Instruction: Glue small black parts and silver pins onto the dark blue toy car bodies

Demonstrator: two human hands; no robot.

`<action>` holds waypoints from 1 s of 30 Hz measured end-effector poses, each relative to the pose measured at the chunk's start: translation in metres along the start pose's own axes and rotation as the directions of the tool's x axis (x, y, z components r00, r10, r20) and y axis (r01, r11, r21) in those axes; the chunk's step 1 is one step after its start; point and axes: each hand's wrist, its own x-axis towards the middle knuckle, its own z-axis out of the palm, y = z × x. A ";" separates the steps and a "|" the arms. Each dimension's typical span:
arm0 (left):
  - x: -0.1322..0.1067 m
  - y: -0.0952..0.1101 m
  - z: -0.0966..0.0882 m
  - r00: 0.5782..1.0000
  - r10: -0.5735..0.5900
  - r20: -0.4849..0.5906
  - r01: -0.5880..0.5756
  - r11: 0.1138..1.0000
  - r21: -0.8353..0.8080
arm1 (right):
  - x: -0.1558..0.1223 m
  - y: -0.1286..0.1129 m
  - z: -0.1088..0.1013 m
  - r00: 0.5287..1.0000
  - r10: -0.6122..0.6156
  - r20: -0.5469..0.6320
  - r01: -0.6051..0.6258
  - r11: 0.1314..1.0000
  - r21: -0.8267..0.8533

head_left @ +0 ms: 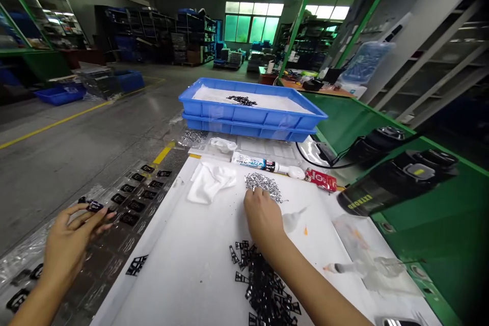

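My left hand (66, 239) is at the left, over the clear plastic trays, pinching a small black plastic part (94, 206) between thumb and fingers. At the middle of the white work surface (183, 254), my right hand (265, 216) reaches down to a heap of small shiny metal pieces (263, 182). Its fingers are curled together at the heap's near edge, with the fingertips hidden. Below that forearm lies a pile of black plastic parts (267, 285). One black part (136, 265) sits alone by the left edge. Clear trays (110, 254) hold more black parts in pockets.
Stacked blue bins (248, 121) stand at the far end. A white cloth (212, 182), a glue tube (254, 161) and a red packet (321, 179) lie beyond my hands. A squeeze bottle (292, 220), a syringe (344, 268) and a black flask (393, 183) are on the right.
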 end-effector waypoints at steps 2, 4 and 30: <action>-0.019 0.035 0.012 0.999 -0.038 0.029 0.041 0.991 -0.128 | 0.005 0.006 0.004 1.000 -0.006 0.023 0.007 1.000 -0.011; -0.044 0.069 0.028 0.977 -0.163 0.138 0.199 0.929 -0.313 | 0.007 0.012 0.006 0.999 -0.029 0.028 0.029 1.000 -0.009; -0.189 0.062 0.208 0.577 -0.070 0.814 0.565 0.754 -0.336 | -0.106 0.058 0.014 0.951 0.289 -0.106 0.136 -0.085 0.987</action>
